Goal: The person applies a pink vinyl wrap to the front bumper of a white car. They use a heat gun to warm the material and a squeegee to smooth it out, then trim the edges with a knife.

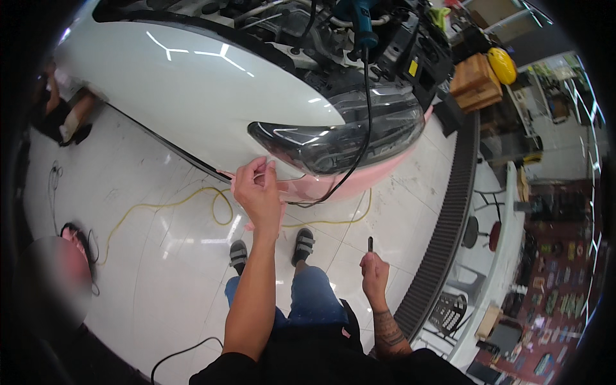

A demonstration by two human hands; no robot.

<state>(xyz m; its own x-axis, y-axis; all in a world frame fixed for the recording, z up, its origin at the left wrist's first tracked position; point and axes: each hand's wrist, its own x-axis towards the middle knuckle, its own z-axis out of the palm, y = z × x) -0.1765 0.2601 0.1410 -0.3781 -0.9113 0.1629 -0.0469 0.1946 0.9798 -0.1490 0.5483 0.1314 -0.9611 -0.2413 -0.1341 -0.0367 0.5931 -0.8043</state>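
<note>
My left hand (258, 191) is raised to the front corner of a white car (192, 90) and pinches the edge of a pink film (321, 186) that covers the bumper just below the dark headlight (346, 138). My right hand (374, 273) hangs lower, apart from the car, and grips a small dark knife-like tool (370, 244) that points up. My feet in sandals (269, 250) stand on the white tiled floor under the bumper.
A teal power tool (359, 19) rests in the open engine bay, its black cord (366, 109) hanging over the headlight. A yellow cable (192, 205) snakes on the floor. Another person crouches at the far left (64, 115). Wooden boxes (475, 83) and a floor grate (449, 218) lie right.
</note>
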